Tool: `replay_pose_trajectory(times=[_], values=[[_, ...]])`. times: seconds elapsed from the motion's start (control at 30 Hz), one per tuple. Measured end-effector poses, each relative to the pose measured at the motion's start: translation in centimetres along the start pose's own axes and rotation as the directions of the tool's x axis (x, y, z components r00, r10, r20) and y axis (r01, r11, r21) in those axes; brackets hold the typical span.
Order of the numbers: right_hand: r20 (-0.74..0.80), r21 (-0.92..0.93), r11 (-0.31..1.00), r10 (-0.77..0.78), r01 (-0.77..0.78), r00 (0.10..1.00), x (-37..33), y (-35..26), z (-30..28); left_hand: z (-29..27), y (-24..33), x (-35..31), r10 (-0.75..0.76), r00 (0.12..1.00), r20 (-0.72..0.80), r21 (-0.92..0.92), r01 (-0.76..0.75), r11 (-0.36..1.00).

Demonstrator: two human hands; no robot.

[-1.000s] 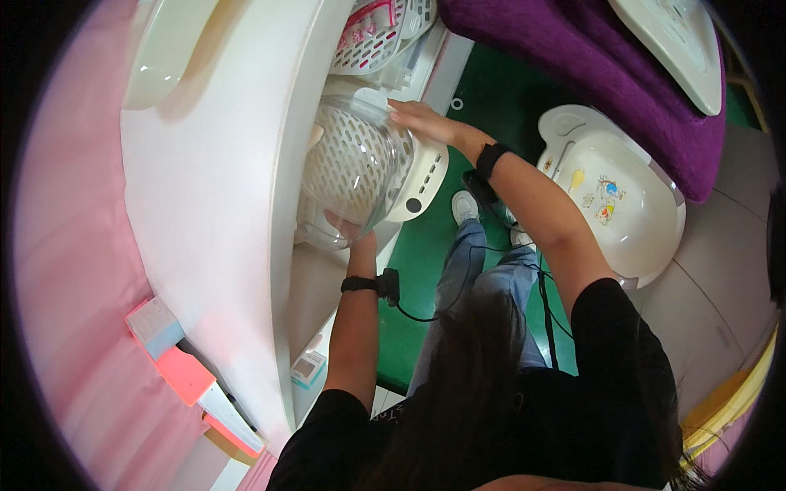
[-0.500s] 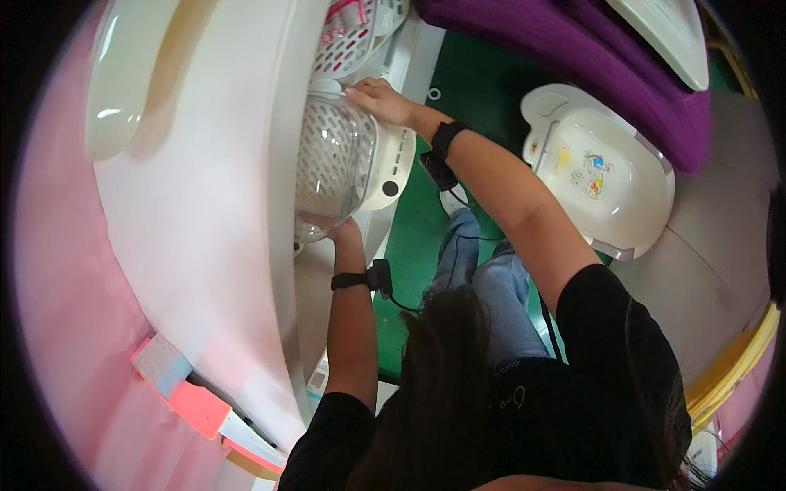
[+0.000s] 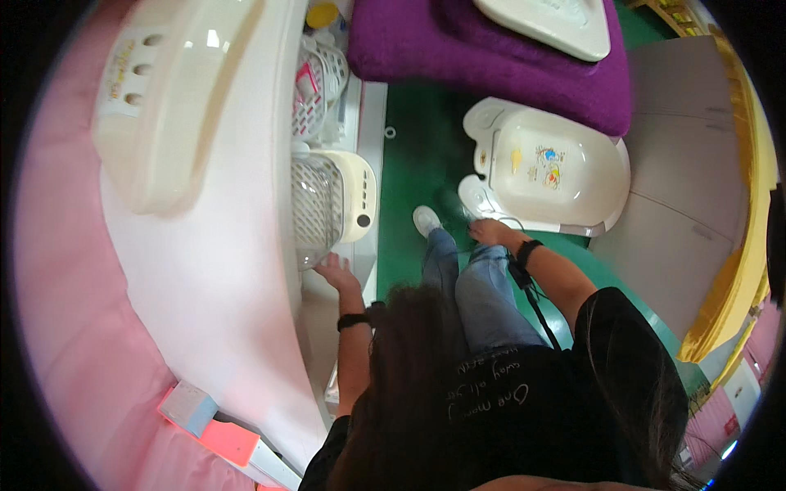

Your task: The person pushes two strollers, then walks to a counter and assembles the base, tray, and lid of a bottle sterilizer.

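Beneath the white tabletop, a cream appliance [image 3: 358, 196] with a row of dark buttons and a round dark spot sits on a low shelf. Its clear domed cover [image 3: 315, 250] lies over a perforated cream rack. My left hand [image 3: 337, 274] is at the cover's near end, fingers apart, gripping nothing; contact with the cover is hard to judge. My right hand [image 3: 489, 232] hangs above my knee, nearest to the lower edge of a cream baby bathtub [image 3: 598, 184] with cartoon pictures inside. The fingers of that hand point down and are partly hidden.
A perforated basket [image 3: 332, 69] with pink things stands beyond the appliance. Another cream tub [image 3: 176, 123] rests on the white tabletop [image 3: 229, 270]. A purple-covered surface [image 3: 426, 49] holds a further white tub [image 3: 565, 29]. Grey cabinets [image 3: 679, 155] stand right of the green floor [image 3: 409, 147].
My right hand has left the far side of the appliance and swung right, down beside the bathtub. My left hand has come away slightly, its fingers now spread. The view has shifted.
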State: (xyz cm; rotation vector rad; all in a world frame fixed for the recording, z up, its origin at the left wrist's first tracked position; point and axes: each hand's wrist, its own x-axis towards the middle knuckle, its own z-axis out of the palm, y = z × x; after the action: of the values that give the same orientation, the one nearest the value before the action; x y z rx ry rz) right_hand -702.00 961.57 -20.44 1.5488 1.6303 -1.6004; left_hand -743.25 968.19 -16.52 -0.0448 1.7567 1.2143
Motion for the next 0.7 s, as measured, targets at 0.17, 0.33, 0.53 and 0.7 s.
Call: replay_pose_trajectory(times=[0.17, 0.33, 0.53, 0.7], values=[[-0.364, 0.092, 0.996, 0.042, -0.009, 0.930, -7.2, -0.4, -2.6, -2.4, -1.7, -5.8, -0.217, 0.951, 0.220, 0.405, 0.113, 0.907], [-0.561, 0.296, 0.948, 0.076, 0.114, 0.824, -11.3, -1.9, -6.7, 4.1, 1.6, -12.9, -0.166, 0.817, 0.552, 0.589, -0.241, 0.772], [-0.596, 0.120, 0.932, -0.207, 0.341, 0.776, -17.1, -5.8, -6.8, 10.8, 6.1, -19.5, 0.046, 0.709, 0.704, 0.417, -0.465, 0.781], [-0.577, 0.179, 0.895, -0.241, 0.409, 0.780, -26.1, -6.4, -7.4, 11.7, 11.5, -25.1, 0.135, 0.615, 0.777, 0.313, -0.564, 0.765]])
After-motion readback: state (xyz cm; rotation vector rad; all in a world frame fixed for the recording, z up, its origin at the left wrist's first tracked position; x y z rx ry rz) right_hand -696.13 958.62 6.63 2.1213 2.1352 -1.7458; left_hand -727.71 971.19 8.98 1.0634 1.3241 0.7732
